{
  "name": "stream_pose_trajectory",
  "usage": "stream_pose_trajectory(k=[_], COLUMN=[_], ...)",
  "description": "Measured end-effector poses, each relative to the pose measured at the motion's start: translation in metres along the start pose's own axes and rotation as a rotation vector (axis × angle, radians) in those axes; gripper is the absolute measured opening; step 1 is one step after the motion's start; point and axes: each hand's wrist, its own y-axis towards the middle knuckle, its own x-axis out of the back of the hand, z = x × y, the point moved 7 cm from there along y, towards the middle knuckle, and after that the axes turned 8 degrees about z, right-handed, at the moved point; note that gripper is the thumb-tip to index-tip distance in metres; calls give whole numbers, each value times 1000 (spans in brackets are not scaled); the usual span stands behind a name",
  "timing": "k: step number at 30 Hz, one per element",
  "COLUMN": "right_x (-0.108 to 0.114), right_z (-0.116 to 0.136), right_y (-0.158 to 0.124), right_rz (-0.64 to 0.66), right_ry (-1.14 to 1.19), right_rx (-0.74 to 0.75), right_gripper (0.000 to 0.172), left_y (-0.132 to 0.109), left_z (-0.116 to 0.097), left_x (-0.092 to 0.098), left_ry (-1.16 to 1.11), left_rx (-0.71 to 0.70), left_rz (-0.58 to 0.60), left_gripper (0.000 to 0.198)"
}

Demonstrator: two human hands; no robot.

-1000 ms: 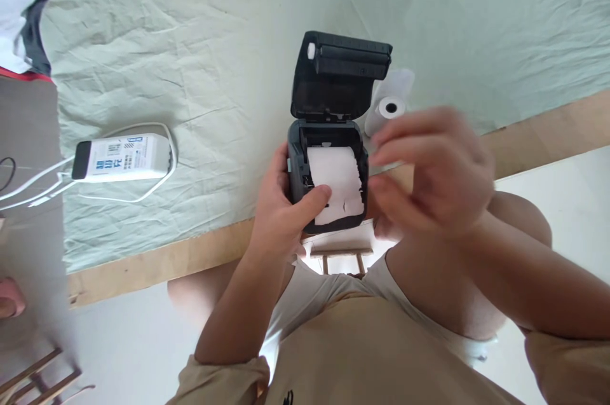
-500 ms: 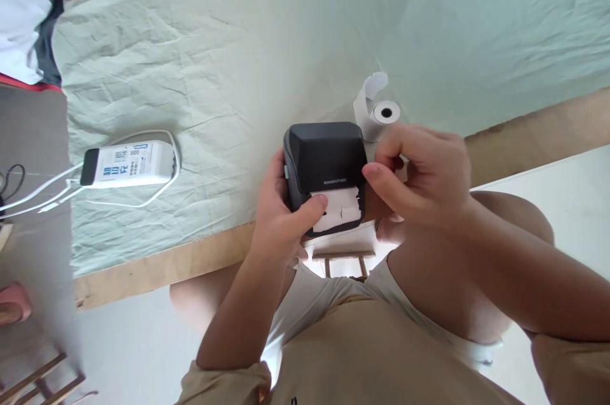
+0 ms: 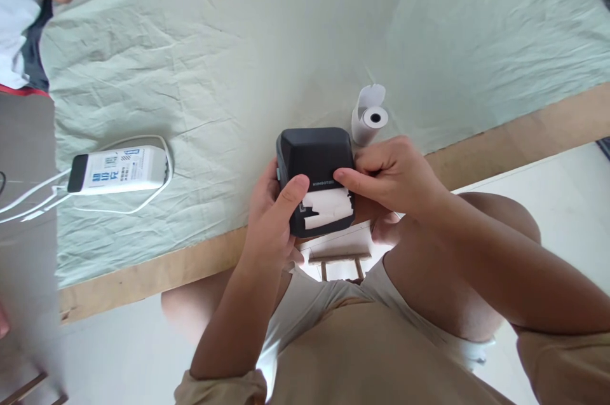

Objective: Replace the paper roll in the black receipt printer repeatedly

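Your left fingers [image 3: 294, 192] clasped the printer [image 3: 315, 177]; right fingers [image 3: 359, 184], half-curled, touched its edge, grip unclear. Lid [image 3: 317, 151], up a second earlier, lay down, apparently trapping paper [image 3: 331, 203].

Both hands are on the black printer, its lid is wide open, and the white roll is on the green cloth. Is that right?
The lid isn't wide open: the head view shows it down on the black printer. The rest is right.
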Motion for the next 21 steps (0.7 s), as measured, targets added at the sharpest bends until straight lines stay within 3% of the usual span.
stream_pose_trajectory(k=[7,15,21], right_x=[-2,-4,-3], right_z=[-2,6,1], right_y=[0,-2,-4], right_rz=[5,30,85], right_ry=[-23,-45,-23], right_rx=[-5,117,78], right_gripper=[65,64,75], left_y=[7,3,-2], left_z=[3,1,2], left_x=[4,3,0], left_ry=[-4,-32,6], left_rx=[-106,-85,-1], left_rz=[22,-3,33], left_gripper=[40,40,49])
